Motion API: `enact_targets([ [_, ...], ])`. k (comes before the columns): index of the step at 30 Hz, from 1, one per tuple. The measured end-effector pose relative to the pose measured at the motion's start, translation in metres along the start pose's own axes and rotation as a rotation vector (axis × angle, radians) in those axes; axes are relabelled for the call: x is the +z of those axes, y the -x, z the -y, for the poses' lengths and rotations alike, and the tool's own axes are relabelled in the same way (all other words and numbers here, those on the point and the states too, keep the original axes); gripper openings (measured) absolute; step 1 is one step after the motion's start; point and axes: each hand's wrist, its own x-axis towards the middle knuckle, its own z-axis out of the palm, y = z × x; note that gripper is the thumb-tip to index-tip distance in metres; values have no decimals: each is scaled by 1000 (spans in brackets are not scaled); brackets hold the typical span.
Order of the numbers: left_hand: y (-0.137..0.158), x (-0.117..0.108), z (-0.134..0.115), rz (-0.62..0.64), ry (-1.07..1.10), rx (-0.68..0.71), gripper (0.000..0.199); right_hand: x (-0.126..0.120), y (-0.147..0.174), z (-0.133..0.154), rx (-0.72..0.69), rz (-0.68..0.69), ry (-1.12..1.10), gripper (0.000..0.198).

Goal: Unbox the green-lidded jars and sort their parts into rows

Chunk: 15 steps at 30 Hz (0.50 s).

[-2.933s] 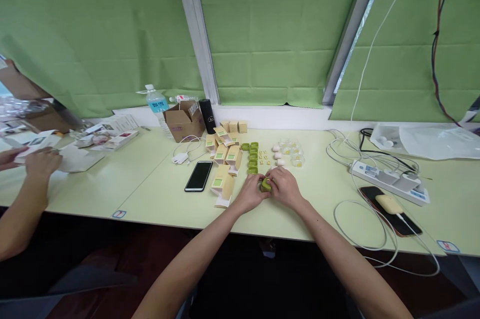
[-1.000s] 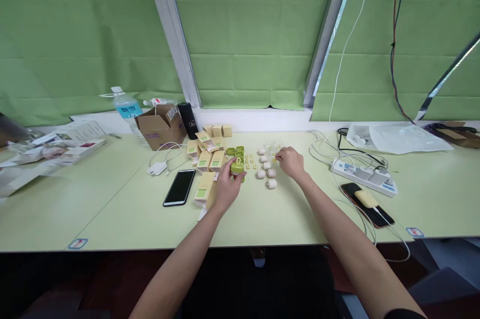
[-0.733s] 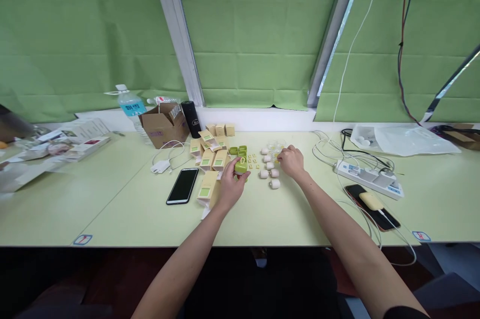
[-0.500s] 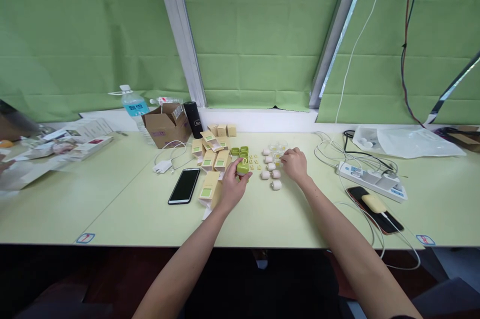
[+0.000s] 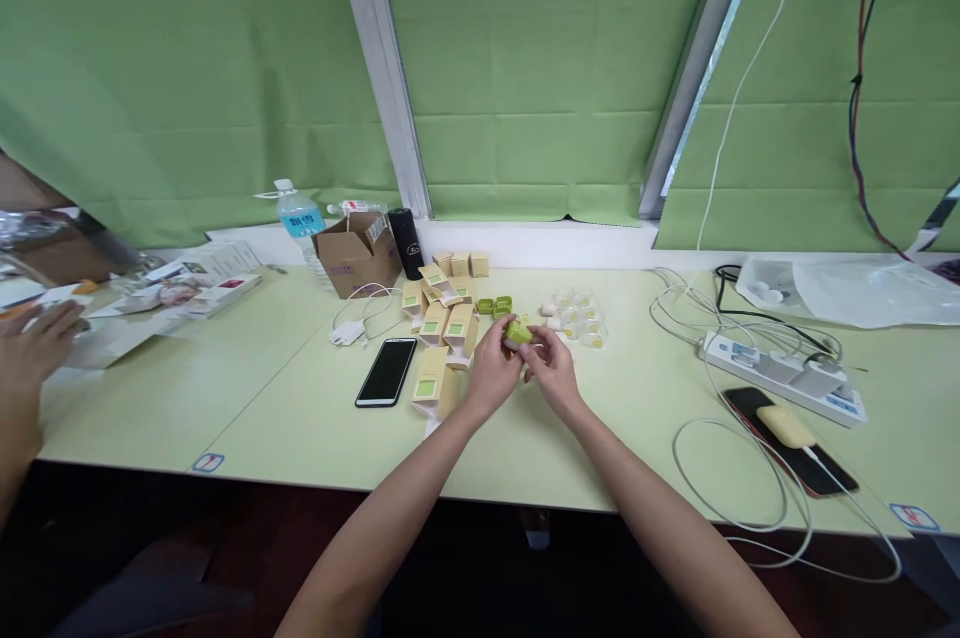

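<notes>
Grip of the left hand (image 5: 496, 370) is closed around a small green container (image 5: 517, 330), lifted above the counter (image 5: 292, 428). Bent thumb and fingers of the right hand (image 5: 555, 373) come up against its right side; whether they pinch it or only touch it is too small to tell. It lies at the far end of both hands, between the fingertips, nearer the left palm than the right. Fingers cover too much of it to make out a long axis. Something pale yellow shows at its top, perhaps part of it, perhaps behind it.

Just beyond the fingers, toward the counter's far edge, stand open green boxes (image 5: 503, 305). Right of these are pale rounded pieces (image 5: 553, 323), near a cluster of clear cups (image 5: 592, 332) with yellow inside. To the left of the left hand, cream cartons (image 5: 429, 380) run in a loose pile toward the far edge, with a phone (image 5: 385, 373) lying just beside them. Farther left are a white charger (image 5: 347, 333), a brown cardboard box (image 5: 356, 263) and a water bottle (image 5: 301, 223) near the far edge. Toward the counter's right end lie a power strip (image 5: 784, 378) and a yellow case (image 5: 785, 426) on a dark phone (image 5: 830, 480). At the left end, a co-worker's hand (image 5: 41, 343) rests over papers.
</notes>
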Motion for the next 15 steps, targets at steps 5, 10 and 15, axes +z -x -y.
enact_targets([
  [5,2,12,4,21,-24,101,51,-14,-5,-2,69,4,-100,58],
  [10,11,6,12,100,47,209,52,-23,-3,8,74,119,-183,47],
  [15,12,-6,15,80,64,252,40,-24,-4,12,102,184,-220,44],
])
